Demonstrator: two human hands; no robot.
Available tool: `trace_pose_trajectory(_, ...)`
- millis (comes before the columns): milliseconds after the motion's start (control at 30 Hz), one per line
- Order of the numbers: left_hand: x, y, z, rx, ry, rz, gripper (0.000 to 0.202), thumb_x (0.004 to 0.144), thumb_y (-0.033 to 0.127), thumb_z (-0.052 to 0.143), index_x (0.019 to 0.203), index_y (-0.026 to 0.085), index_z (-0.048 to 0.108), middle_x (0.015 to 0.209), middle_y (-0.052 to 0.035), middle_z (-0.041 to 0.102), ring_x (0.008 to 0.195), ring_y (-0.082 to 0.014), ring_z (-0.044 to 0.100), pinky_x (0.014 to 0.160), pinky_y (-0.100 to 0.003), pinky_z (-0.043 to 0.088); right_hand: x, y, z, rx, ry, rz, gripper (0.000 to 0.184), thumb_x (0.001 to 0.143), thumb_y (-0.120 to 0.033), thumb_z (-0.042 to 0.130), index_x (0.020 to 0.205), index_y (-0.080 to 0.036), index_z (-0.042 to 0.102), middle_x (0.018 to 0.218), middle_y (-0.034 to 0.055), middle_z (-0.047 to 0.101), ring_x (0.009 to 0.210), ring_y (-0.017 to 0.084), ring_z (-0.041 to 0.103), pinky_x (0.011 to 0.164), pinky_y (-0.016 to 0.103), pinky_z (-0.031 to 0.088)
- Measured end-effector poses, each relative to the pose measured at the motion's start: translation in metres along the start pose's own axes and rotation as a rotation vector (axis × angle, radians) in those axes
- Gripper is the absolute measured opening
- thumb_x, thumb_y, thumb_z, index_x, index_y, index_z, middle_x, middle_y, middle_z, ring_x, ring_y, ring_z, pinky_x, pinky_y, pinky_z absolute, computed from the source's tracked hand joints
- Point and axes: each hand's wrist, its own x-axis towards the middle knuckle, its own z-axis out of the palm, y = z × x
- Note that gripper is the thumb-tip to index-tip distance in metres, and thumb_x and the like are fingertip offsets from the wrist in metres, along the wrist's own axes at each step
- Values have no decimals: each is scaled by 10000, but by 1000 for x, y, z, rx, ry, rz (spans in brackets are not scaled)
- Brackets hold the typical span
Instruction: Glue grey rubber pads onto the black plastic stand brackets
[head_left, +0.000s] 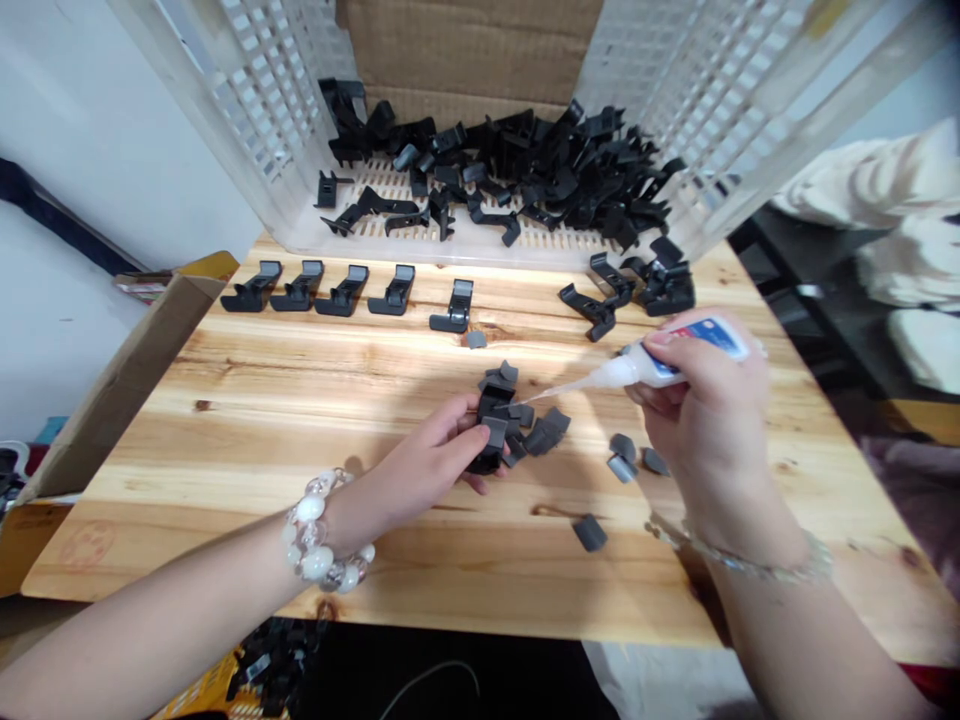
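Note:
My left hand (427, 462) grips a black plastic clip (491, 425) with a grey pad against it, held just above the wooden table (300, 400). My right hand (701, 400) is closed round a white glue bottle (660, 362) with a blue label. The bottle's long nozzle points left and its tip sits right at the clip. Several small grey pads (590, 532) lie loose around and under both hands. A beaded bracelet is on my left wrist.
A row of several black clips (341, 290) stands along the table's far side. Behind it a white lattice crate (480, 240), open toward me, holds a heap of black clips (525, 165). More clips (645, 285) lie at its right corner. A cardboard box (112, 380) borders the left.

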Motion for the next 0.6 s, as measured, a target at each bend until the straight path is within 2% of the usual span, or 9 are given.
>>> trace_pose_trajectory(167,1,0,1,-82,-4,-10,227,919,308,521,1114,192,539,893,-55,647,800,-195,669,628,-307,576,0,-4,1,31,11,-23,202,699,-107,680,616,-234,547,406,-71,295,363,76,213,387,281,102)
trace_pose_trajectory(333,1,0,1,-176,-16,-43,219,910,326,559,1078,187,551,880,-61,672,809,-208,683,634,-318,584,-5,-5,4,-9,34,-50,218,680,-107,719,645,-249,559,486,-50,376,402,77,255,394,288,105)
trace_pose_trajectory(600,-1,2,1,-200,-8,-71,231,906,327,576,1086,184,548,886,-64,683,783,-197,691,625,-313,589,-8,-3,5,-30,53,-72,220,675,-105,726,666,-259,569,542,-35,418,410,82,275,387,294,116)
